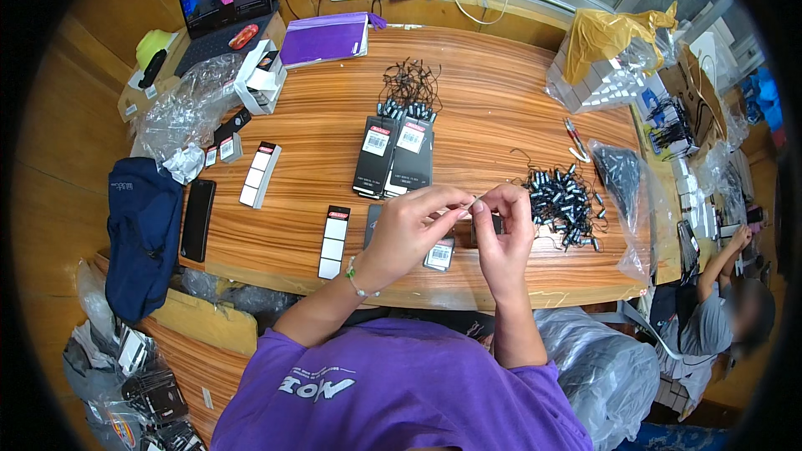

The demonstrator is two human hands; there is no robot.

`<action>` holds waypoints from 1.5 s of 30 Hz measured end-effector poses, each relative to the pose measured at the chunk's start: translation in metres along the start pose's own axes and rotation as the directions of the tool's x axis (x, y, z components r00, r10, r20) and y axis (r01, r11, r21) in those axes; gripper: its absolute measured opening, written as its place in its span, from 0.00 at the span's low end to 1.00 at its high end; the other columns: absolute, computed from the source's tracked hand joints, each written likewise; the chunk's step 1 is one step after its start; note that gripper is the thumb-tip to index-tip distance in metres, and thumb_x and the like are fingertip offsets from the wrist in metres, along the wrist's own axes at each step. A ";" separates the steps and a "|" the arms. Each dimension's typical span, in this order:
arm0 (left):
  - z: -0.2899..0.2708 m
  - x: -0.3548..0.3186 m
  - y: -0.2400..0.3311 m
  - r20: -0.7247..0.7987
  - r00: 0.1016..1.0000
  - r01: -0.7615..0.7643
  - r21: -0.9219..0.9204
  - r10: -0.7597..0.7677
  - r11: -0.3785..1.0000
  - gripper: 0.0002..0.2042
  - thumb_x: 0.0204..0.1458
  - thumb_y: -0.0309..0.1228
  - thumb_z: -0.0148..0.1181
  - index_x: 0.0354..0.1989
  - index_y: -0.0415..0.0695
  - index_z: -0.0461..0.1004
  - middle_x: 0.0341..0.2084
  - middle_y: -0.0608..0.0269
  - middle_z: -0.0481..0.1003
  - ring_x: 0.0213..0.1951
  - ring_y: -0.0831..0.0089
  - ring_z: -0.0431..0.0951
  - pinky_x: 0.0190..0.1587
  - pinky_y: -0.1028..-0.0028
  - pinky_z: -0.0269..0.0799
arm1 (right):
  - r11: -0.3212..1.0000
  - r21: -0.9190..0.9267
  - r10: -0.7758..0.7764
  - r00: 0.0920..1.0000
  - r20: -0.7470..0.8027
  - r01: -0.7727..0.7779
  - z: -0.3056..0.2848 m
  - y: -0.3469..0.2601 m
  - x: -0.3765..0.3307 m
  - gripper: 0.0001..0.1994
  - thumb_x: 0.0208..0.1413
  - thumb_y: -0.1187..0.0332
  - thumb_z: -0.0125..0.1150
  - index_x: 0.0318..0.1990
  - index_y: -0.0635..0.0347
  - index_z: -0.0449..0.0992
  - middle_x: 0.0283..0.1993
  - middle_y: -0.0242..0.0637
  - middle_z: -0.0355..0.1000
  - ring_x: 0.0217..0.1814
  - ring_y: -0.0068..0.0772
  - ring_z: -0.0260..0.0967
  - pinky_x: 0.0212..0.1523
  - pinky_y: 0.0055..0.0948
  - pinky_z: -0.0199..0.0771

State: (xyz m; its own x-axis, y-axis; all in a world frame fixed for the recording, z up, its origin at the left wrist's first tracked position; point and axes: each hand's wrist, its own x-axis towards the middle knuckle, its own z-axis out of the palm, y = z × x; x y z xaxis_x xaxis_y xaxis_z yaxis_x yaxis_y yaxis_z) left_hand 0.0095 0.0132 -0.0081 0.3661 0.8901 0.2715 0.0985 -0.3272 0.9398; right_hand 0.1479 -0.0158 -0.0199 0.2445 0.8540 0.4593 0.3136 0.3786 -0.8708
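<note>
Above the near edge of the wooden table, my left hand (418,221) and my right hand (506,238) meet fingertip to fingertip. Both pinch something small and thin that I cannot make out. A dark piece hangs partly hidden behind my right fingers. Under my left wrist lie dark cards, mostly covered, and a small labelled card (439,255). To the right is a heap of black hang-tag strings (564,207) with small cylindrical ends. Beyond my hands stand two stacks of black hang tags (373,159), white-labelled, their strings bunched at the far end.
Left on the table are black-and-white label strips (332,244), a black phone-like slab (198,221) and crumpled clear plastic (184,108). A purple folder (324,40), a laptop (224,0) and a bag of white boxes (597,75) stand farther back. Another person (710,309) sits at right.
</note>
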 end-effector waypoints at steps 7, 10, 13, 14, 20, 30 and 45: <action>-0.003 0.007 -0.005 0.001 0.947 -0.309 0.264 0.320 0.914 0.10 0.39 0.18 0.59 0.32 0.42 0.77 0.32 0.61 0.74 0.37 0.65 0.73 0.39 0.70 0.70 | 0.854 0.342 0.323 0.916 0.239 -0.391 -0.016 0.002 0.004 0.10 0.55 0.76 0.51 0.45 0.68 0.68 0.32 0.31 0.71 0.32 0.15 0.65 0.35 0.14 0.64; 0.001 0.007 -0.008 0.023 0.877 -0.447 0.405 0.480 0.798 0.11 0.35 0.19 0.60 0.31 0.45 0.77 0.31 0.65 0.73 0.39 0.65 0.70 0.40 0.70 0.68 | 0.757 0.416 0.390 0.859 0.332 -0.504 -0.022 0.006 0.007 0.09 0.55 0.75 0.51 0.43 0.67 0.69 0.32 0.32 0.71 0.34 0.15 0.66 0.36 0.14 0.64; 0.001 0.010 -0.010 0.110 0.811 -0.556 0.447 0.574 0.701 0.10 0.35 0.22 0.59 0.29 0.45 0.77 0.31 0.66 0.72 0.39 0.65 0.70 0.41 0.69 0.67 | 0.619 0.550 0.428 0.828 0.363 -0.561 -0.023 0.015 0.003 0.03 0.55 0.74 0.52 0.36 0.62 0.69 0.37 0.32 0.69 0.37 0.17 0.65 0.38 0.16 0.65; 0.001 0.011 -0.010 0.145 0.788 -0.592 0.444 0.598 0.672 0.09 0.36 0.24 0.58 0.29 0.44 0.76 0.31 0.66 0.71 0.39 0.65 0.70 0.41 0.69 0.67 | 0.562 0.595 0.444 0.817 0.369 -0.574 -0.023 0.016 0.002 0.02 0.55 0.73 0.52 0.35 0.61 0.68 0.38 0.32 0.68 0.39 0.17 0.64 0.39 0.16 0.65; 0.000 0.010 -0.017 0.091 0.844 -0.525 0.345 0.528 0.778 0.09 0.35 0.18 0.60 0.28 0.41 0.75 0.29 0.62 0.74 0.33 0.67 0.73 0.37 0.69 0.69 | 0.541 0.829 0.227 0.974 0.021 -0.144 -0.030 0.013 0.019 0.04 0.59 0.67 0.46 0.37 0.57 0.62 0.33 0.38 0.67 0.38 0.30 0.65 0.48 0.31 0.63; 0.004 0.005 -0.019 0.041 0.940 -0.340 0.178 0.338 0.923 0.09 0.39 0.14 0.56 0.31 0.37 0.71 0.30 0.56 0.73 0.31 0.67 0.75 0.32 0.74 0.72 | 0.120 0.965 0.143 0.966 0.217 -0.235 -0.023 -0.001 0.033 0.04 0.61 0.66 0.41 0.40 0.54 0.59 0.20 0.31 0.60 0.18 0.22 0.55 0.28 0.26 0.62; 0.005 0.007 -0.004 -0.023 0.910 -0.379 0.364 0.415 0.851 0.09 0.43 0.21 0.59 0.35 0.37 0.73 0.36 0.57 0.72 0.37 0.64 0.75 0.36 0.72 0.72 | 0.106 0.967 0.222 0.954 0.203 -0.231 -0.016 -0.012 0.030 0.04 0.61 0.67 0.42 0.40 0.54 0.61 0.25 0.33 0.63 0.24 0.23 0.58 0.36 0.30 0.65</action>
State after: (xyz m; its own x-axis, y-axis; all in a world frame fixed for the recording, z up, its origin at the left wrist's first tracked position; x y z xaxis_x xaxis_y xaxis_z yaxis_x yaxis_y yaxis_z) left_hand 0.0160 0.0193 -0.0113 0.3524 0.6814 0.6415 0.2816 -0.7309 0.6217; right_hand 0.1664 -0.0004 0.0074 0.1162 0.9709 0.2094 -0.9107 0.1883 -0.3677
